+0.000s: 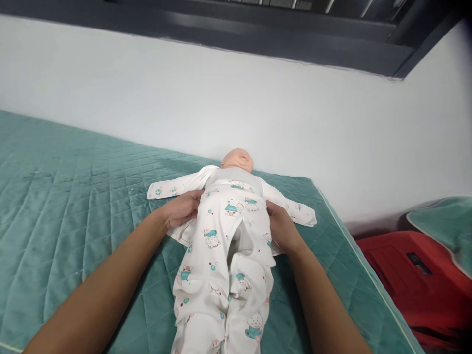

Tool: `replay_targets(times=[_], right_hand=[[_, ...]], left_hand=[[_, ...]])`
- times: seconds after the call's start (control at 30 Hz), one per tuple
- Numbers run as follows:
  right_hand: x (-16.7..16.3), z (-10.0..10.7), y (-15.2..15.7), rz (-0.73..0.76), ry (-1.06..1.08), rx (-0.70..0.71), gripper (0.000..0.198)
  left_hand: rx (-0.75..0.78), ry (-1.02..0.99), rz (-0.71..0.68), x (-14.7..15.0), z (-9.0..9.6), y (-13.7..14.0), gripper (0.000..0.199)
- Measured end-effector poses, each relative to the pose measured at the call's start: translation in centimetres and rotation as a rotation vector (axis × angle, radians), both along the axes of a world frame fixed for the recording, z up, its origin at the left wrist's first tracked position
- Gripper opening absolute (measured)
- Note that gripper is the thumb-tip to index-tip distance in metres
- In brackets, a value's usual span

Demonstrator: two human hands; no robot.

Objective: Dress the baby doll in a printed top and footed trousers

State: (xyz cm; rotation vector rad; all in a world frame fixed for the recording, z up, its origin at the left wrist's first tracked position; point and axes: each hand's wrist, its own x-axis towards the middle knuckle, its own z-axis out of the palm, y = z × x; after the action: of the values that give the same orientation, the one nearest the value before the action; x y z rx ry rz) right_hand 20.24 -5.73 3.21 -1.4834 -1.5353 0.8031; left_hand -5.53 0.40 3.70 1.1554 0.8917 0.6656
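Note:
A baby doll (238, 158) lies on its back with its head toward the wall. White baby pants (214, 241) with a printed bear pattern cover its legs and reach up over its belly. Under them, a white long-sleeved top (180, 185) lies spread, its sleeves out to both sides. My left hand (183, 207) is closed at the left edge of the pants near the waistband, fingertips partly hidden. On the opposite side, my right hand (282, 227) grips the pants' edge, most of its fingers tucked out of sight. A split shows at the pants' crotch.
The doll rests on a green quilted cover (92, 211) against a white wall (184, 98). A dark window frame (258, 34) runs above. Beyond the cover's right edge stands a red case-like object (413, 275), with green cloth (446, 226) over part of it.

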Motion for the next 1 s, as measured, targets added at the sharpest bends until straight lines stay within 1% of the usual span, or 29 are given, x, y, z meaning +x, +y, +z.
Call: replay_targets(times=[0.13,0.23,0.33,0.5,0.57,0.67,0.83,0.93,1.0], right_hand=[[0.0,0.1,0.1,0.014,-0.043,0.027,0.028],[0.0,0.0,0.1,0.018,-0.053,0.041,0.030],[0.0,-0.3,0.1,0.003,-0.051,0.043,0.030],[0.2,-0.8,0.4,0.034,-0.061,0.092,0.025],[0.3,-0.8,0.5,0.022,-0.097,0.112,0.022],[0.2,-0.9,0.6,-0.037,-0.138,0.152,0.023],[-0.1,-1.3,0.6,-0.102,-0.109,0.163,0.032],[-0.1,-1.6,0.6,-0.132,-0.131,0.152,0.037],[0.0,-1.8,0.6,-0.157,-0.177,0.137,0.037]], left_hand=[[0.115,0.063,0.000,0.1,1.1,-0.8,0.040],[0.180,0.078,0.009,0.2,1.5,-1.2,0.046],[0.147,0.069,0.040,0.3,1.4,-1.1,0.042],[0.039,0.025,0.056,0.7,1.1,-1.0,0.024],[0.028,-0.009,0.059,0.9,1.1,-1.0,0.024],[0.040,-0.036,0.077,1.2,1.0,-1.0,0.028],[0.051,0.012,0.158,1.2,0.3,-0.8,0.031],[0.125,0.063,0.187,1.1,-0.1,-0.8,0.041],[0.206,0.126,0.193,1.0,-0.1,-0.9,0.044]])
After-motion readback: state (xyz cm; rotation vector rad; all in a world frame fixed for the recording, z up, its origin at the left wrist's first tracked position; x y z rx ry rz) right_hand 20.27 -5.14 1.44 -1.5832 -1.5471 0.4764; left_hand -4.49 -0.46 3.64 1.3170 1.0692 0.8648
